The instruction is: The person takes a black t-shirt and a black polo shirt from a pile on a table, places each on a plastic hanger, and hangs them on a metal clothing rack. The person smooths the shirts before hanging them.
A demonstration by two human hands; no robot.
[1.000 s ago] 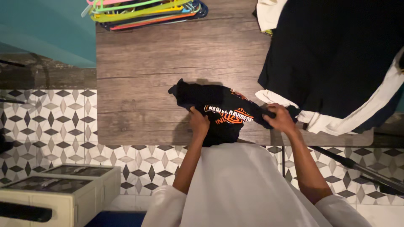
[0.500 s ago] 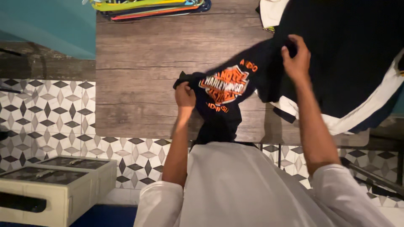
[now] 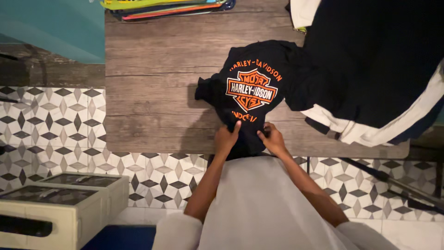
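Cream storage boxes (image 3: 60,203) with dark lids sit on the tiled floor left of the hands. Coloured hangers (image 3: 166,7) lie far ahead; a dark garment pile (image 3: 379,69) spreads ahead right. Left hand (image 3: 226,137) and right hand (image 3: 273,139) pinch the black T-shirt (image 3: 252,92) at its near hem, on the table (image 3: 152,92).

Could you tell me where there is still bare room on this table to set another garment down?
The left half of the wooden table is bare, bordered by the coloured hangers at the far edge and the black printed t-shirt. The right side is crowded by the dark garment pile. Both the left hand and right hand occupy the near edge.
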